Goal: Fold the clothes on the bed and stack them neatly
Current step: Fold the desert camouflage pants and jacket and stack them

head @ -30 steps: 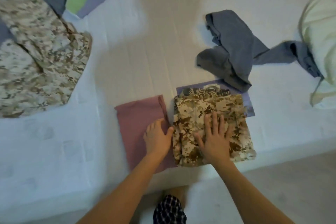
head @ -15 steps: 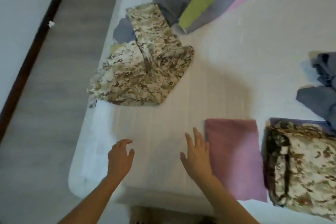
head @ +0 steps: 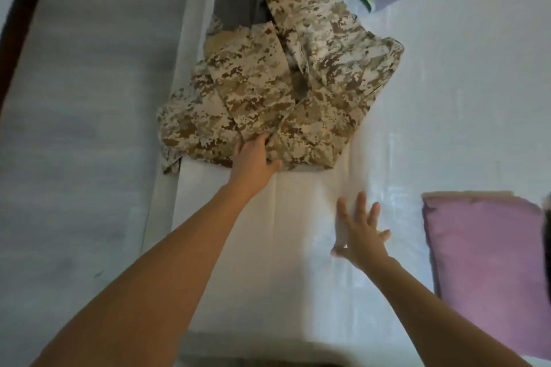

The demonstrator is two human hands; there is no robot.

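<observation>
Where my left fingers (head: 262, 142) touched the near hem of the camo (head: 268, 92), their tips were hidden in a fold, so I could not tell pinch from press; I judged they were there to drag it closer. Right fingers (head: 361, 205) were spread, holding nothing, over bare bed (head: 298, 277), likely the folding spot. The camo lay crumpled near the bed's left edge; pink cloth (head: 483, 253) sat folded at right.

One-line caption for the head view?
Left hand at the camouflage garment's near edge, right hand open over the bed.
</observation>
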